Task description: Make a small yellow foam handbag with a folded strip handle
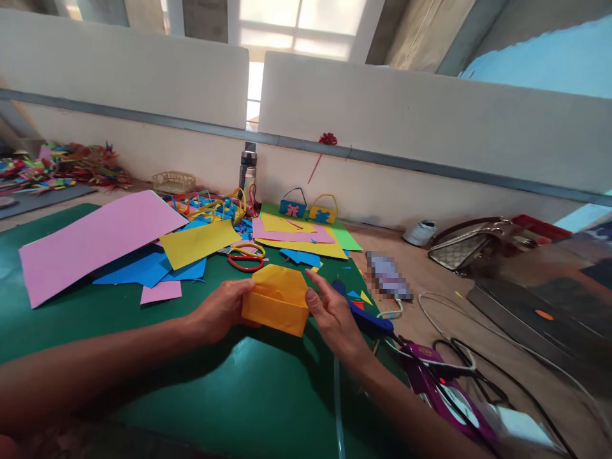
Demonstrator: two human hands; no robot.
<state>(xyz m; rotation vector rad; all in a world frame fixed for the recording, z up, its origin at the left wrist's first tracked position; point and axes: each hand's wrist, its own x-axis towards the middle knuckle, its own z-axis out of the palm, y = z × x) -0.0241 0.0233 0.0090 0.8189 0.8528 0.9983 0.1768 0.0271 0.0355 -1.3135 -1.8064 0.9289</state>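
A small folded yellow-orange paper bag (276,310), with its flap standing up at the back, is held over the green mat. My left hand (224,312) is closed on the bag's left side, thumb in front and fingers partly hidden behind. At the bag's right edge is my right hand (337,319), its index finger stretched out and its thumb beside the paper. Just beyond the bag lie red-handled scissors (245,263) and a strip with yellow loops. A blue glue gun (370,320) rests to the right of my right hand.
A large pink sheet (102,245), blue pieces and a yellow sheet (199,244) lie left. Small blue (292,209) and yellow (323,215) paper handbags stand by the wall. On the right are a phone (388,275), cables, a purple power strip (437,382) and a purse (466,245).
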